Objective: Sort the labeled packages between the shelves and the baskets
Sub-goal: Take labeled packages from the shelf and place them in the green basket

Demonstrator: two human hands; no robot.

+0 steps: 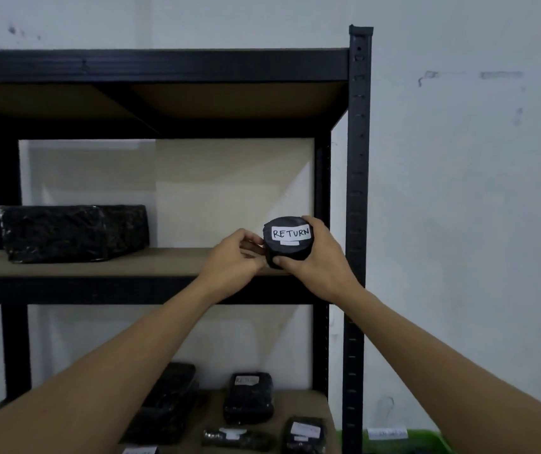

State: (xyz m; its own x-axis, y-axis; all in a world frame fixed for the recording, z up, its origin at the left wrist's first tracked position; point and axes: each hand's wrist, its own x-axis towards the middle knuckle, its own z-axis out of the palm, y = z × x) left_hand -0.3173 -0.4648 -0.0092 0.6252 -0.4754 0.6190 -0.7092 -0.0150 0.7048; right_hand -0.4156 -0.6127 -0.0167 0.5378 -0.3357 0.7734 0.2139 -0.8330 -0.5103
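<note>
Arms reach forward; right hand [316, 257] fingers clamp the RETURN package [290, 235], left hand [229, 253] fingers pinch its side.

Round RETURN package [290, 239] mid-frame over middle shelf [131, 263] right end, large wrapped box [72, 232] on shelf left, smaller packages [247, 401] on lower shelf [301, 401] below.

The light is dim, laying a cool grey-blue cast over the wall [459, 208] and leaving the underside of the shelf unit [157, 65] nearly black at its upper board. Soft shadows fall on the wall behind the middle shelf (a paler patch there is cut by a slanting edge of shade), while the white label [291, 233] on the round package [290, 252] reads sharp. Near the bottom edge the lower packages [248, 403] smear into blur, and the upright post [357, 178] bows with wide-angle distortion.
</note>
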